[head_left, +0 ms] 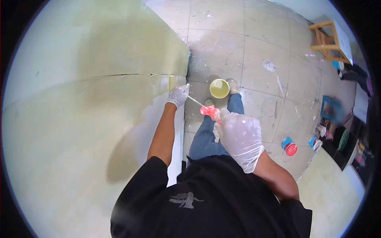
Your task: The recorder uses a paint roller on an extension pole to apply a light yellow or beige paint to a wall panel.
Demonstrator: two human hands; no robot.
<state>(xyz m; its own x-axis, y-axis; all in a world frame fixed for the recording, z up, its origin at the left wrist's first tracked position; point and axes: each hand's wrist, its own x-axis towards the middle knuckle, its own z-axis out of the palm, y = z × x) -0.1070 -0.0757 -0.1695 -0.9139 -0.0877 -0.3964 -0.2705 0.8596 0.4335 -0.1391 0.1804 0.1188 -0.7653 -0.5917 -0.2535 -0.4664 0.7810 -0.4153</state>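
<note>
My right hand, in a whitish glove, is closed round the pink-red handle of a tool with a thin pale rod. That rod runs to my left hand, also gloved, whose fingers are curled at its far end. The tool's head is hidden there. Beside the left hand, a narrow yellow strip shows on the pale yellow-green wall, close to its corner. White shows on the wall below that hand. A bucket with pale yellow inside stands on the floor by my shoes.
A wooden stool is at the far right, with a blue stool nearer. Two small blue cans, one with a red end, are on the right. Crumpled clear plastic lies on the paint-spotted tile floor.
</note>
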